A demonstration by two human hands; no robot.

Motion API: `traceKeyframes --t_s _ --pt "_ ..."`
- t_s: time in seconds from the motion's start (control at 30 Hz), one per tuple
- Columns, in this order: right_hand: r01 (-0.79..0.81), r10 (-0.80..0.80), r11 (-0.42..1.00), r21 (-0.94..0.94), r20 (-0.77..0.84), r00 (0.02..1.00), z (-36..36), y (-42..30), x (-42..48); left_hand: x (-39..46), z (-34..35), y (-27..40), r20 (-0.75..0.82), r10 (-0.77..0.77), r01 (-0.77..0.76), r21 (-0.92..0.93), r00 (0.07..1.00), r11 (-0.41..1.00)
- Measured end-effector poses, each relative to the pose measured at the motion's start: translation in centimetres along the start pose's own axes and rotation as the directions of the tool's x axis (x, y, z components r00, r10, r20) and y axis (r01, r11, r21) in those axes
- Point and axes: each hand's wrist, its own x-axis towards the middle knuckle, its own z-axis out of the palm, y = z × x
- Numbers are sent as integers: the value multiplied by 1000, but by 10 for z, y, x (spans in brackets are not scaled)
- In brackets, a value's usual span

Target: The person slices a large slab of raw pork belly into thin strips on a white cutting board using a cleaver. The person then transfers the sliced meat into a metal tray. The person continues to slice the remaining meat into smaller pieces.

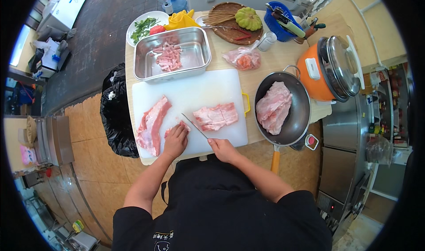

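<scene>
My right hand (224, 149) grips the handle of a kitchen knife (196, 126), its thin blade pointing up and left over the white cutting board (186, 88). My left hand (176, 139) presses down on a small piece of raw meat (185, 125), its fingers partly covering it. To the left of that hand lies a long strip of raw meat (153, 124). Right of the blade rests a flat slab of raw meat (215, 115) with cut lines across it. Behind the board, a steel pan (196, 56) holds several small meat strips (168, 55).
At right, a wok (300, 118) holds a large meat piece (274, 106), beside an orange rice cooker (313, 68). A plate of greens (144, 28), a wicker tray (225, 33), a bagged item (244, 59) and a blue basket (282, 21) stand behind. A black-bagged bin (116, 118) is left.
</scene>
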Motion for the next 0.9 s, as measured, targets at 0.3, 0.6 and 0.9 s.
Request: traceKeyframes --t_s 0.3,0.6,0.9 --pt "28 -26 994 -106 21 999 9 -17 -19 2 0 1 58 -30 30 9 998 1000" --pt "94 -99 989 -112 -33 995 28 -13 18 1 4 2 60 -50 52 -32 997 998" --pt "70 -69 996 -58 24 997 2 -9 -1 -15 -2 -7 31 4 -4 -3 1000 1000"
